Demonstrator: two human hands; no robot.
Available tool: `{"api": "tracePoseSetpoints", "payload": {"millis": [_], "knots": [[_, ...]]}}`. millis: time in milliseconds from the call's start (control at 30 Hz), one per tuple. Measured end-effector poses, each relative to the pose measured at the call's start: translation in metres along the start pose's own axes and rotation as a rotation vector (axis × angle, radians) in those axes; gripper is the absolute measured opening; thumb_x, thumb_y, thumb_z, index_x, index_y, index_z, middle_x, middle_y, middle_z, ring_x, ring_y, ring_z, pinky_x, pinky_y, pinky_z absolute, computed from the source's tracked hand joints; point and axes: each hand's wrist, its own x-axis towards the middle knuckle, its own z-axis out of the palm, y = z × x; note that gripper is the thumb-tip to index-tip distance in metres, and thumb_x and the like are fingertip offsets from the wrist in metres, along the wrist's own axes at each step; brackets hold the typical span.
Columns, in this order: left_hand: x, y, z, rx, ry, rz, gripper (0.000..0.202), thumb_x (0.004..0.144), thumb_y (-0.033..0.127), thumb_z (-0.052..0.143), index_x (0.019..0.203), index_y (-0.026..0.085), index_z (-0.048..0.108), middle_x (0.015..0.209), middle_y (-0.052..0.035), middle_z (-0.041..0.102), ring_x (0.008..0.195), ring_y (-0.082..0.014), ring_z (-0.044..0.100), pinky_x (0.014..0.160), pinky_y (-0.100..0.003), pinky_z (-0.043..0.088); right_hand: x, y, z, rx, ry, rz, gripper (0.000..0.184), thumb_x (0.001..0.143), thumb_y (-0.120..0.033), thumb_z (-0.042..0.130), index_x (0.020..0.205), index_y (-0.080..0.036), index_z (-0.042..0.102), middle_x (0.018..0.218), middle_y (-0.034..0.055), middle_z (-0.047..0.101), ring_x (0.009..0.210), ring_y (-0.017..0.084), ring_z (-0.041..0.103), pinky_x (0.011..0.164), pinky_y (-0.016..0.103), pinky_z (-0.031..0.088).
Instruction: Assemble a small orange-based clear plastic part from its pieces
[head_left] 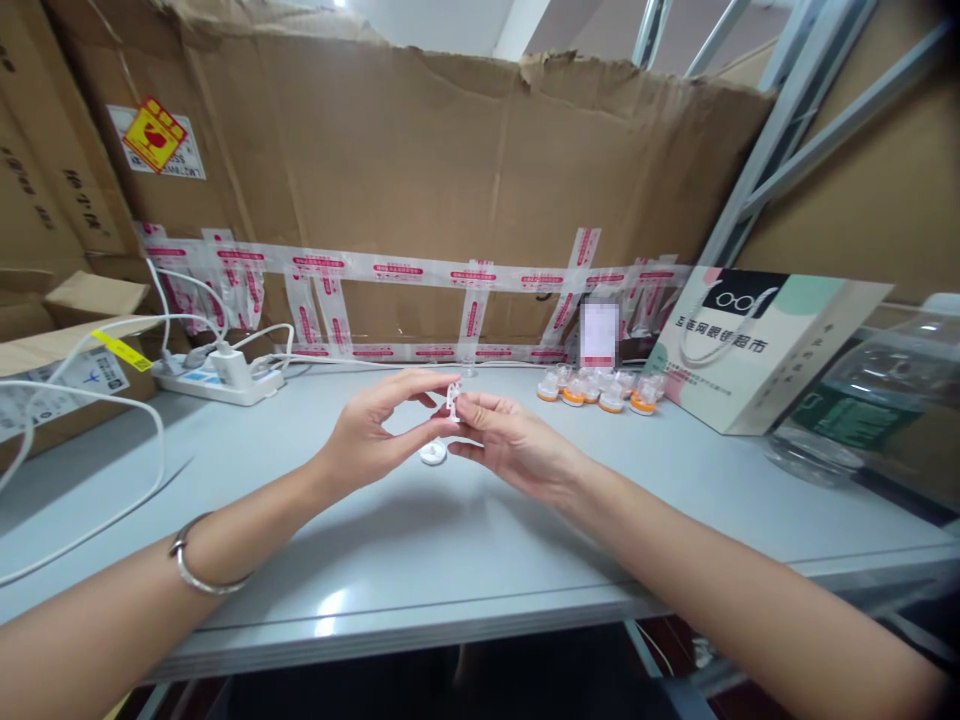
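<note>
Where the fingertips meet: near the centre of the frame, I see a small white part (453, 400), held up above the table (450, 560).
Right hand (517, 445): it pinches that part between thumb and fingers, from the right.
Left hand (375, 430): index finger and thumb grasp the part at top and bottom; I cannot tell how firmly.
White disc (433, 453): it lies on the table, just below the left thumb.
Slip risk: with only fingertips on so small a piece, I judge uneven pressure could flick it loose.
Crack risk: its slim shape might snap if both hands squeeze hard.
Clear pieces with orange bases (610, 398): clustered right of centre; a wide right-hand swing could scatter them.
</note>
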Motion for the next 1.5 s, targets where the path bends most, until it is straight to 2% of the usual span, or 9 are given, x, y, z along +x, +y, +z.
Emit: {"api": "tracePoseSetpoints", "payload": {"millis": [100,200,333,500,767,933,1133,1267,1500], "knots": [[0.001,0.001,-0.004,0.025,0.054,-0.045,0.034,0.073,0.019,0.063,0.107,0.018,0.058,0.104,-0.0070,0.063,0.091,-0.0167,0.059,0.084,-0.034,0.052,0.001,-0.014,-0.021,-0.223,0.106,-0.093,0.022,0.072,-0.039,0.063,0.085,-0.021,0.065,0.087,0.0031,0.066,0.079,0.012,0.059,0.077,0.027,0.043],[0.003,-0.001,-0.009,0.018,0.084,-0.088,0.033,0.074,0.020,0.061,0.107,0.017,0.056,0.106,-0.0078,0.063,0.094,-0.0173,0.059,0.087,-0.035,0.051,-0.006,-0.027,-0.060,-0.547,0.289,-0.243,0.027,0.073,-0.042,0.060,0.084,-0.018,0.063,0.087,0.0045,0.065,0.078,0.013,0.058,0.075,0.029,0.043],[0.003,-0.006,-0.010,0.042,0.075,-0.106,0.032,0.074,0.020,0.061,0.105,0.016,0.056,0.102,-0.0071,0.063,0.091,-0.0162,0.060,0.085,-0.033,0.052,-0.028,-0.023,-0.101,-1.104,0.307,-0.121,0.026,0.071,-0.041,0.060,0.079,-0.016,0.063,0.077,0.0040,0.063,0.069,0.014,0.055,0.065,0.028,0.043],[0.002,-0.010,-0.006,0.134,-0.014,-0.094,0.031,0.075,0.023,0.059,0.106,0.018,0.057,0.101,-0.0057,0.063,0.089,-0.0153,0.059,0.085,-0.033,0.051,-0.042,0.003,-0.105,-1.336,0.132,-0.139,0.028,0.075,-0.036,0.058,0.096,-0.020,0.064,0.087,0.0044,0.057,0.072,0.014,0.055,0.064,0.027,0.043],[0.002,-0.011,-0.009,0.289,-0.097,-0.051,0.030,0.077,0.026,0.057,0.107,0.023,0.056,0.095,-0.0028,0.064,0.085,-0.0147,0.059,0.081,-0.030,0.050,-0.035,0.006,-0.098,-1.480,-0.004,-0.244,0.018,0.084,-0.025,0.047,0.084,-0.019,0.064,0.084,0.0060,0.058,0.076,0.016,0.055,0.071,0.029,0.043],[0.004,-0.019,-0.015,0.397,-0.082,-0.049,0.033,0.076,0.023,0.059,0.109,0.025,0.055,0.095,-0.0016,0.064,0.083,-0.0140,0.059,0.079,-0.026,0.049,-0.024,-0.006,-0.086,-1.425,-0.098,-0.304,0.017,0.087,-0.023,0.040,0.087,-0.019,0.057,0.086,0.0056,0.059,0.076,0.015,0.055,0.070,0.028,0.043],[0.008,-0.029,-0.021,0.450,-0.080,-0.029,0.036,0.076,0.019,0.059,0.110,0.025,0.053,0.098,-0.0034,0.063,0.086,-0.0151,0.059,0.078,-0.028,0.049,0.020,-0.019,-0.069,-1.075,-0.256,-0.184,0.013,0.082,-0.027,0.051,0.084,-0.019,0.061,0.087,0.0032,0.063,0.077,0.013,0.059,0.073,0.025,0.047],[0.006,-0.027,-0.018,0.378,-0.116,-0.069,0.038,0.076,0.018,0.059,0.113,0.023,0.051,0.099,-0.0044,0.062,0.088,-0.0145,0.058,0.079,-0.027,0.048,0.035,-0.011,-0.062,-0.941,-0.236,-0.202,0.015,0.081,-0.026,0.054,0.087,-0.020,0.067,0.089,0.0037,0.062,0.082,0.013,0.059,0.079,0.027,0.045],[-0.005,-0.013,-0.004,0.148,-0.223,-0.083,0.038,0.077,0.018,0.058,0.114,0.022,0.051,0.099,-0.0060,0.061,0.089,-0.0149,0.057,0.078,-0.027,0.049,0.022,0.000,-0.045,-0.755,-0.115,-0.213,0.016,0.081,-0.021,0.054,0.086,-0.022,0.069,0.090,0.0026,0.062,0.087,0.013,0.058,0.083,0.028,0.043]]}}
